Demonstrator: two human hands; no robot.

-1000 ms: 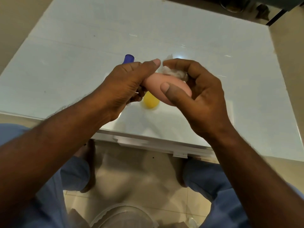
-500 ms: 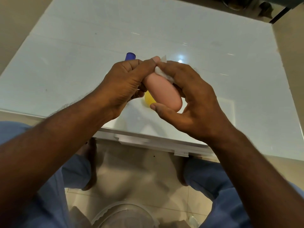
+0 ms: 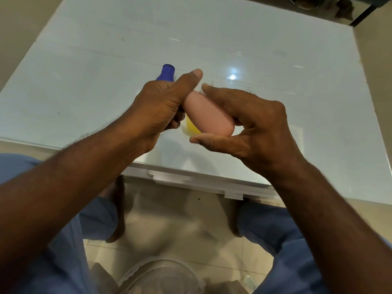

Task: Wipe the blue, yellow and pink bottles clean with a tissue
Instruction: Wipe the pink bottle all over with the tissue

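The pink bottle is held in the air above the white table, tilted, with its rounded base pointing toward me. My left hand grips its far end. My right hand is curled around its body, thumb under the base and fingers along the top. Only a faint sliver of the tissue shows at my right fingertips; the rest is hidden under them. The blue bottle stands behind my left hand, mostly covered. A piece of the yellow bottle shows below the pink one.
The table's near edge runs just under my wrists. A clear plastic container stands on the tiled floor between my legs. Dark objects sit beyond the far right corner.
The pink bottle has swung from lying sideways to pointing its base at me. My right hand has slid along it from the top toward the base, and the tissue has gone almost out of sight.
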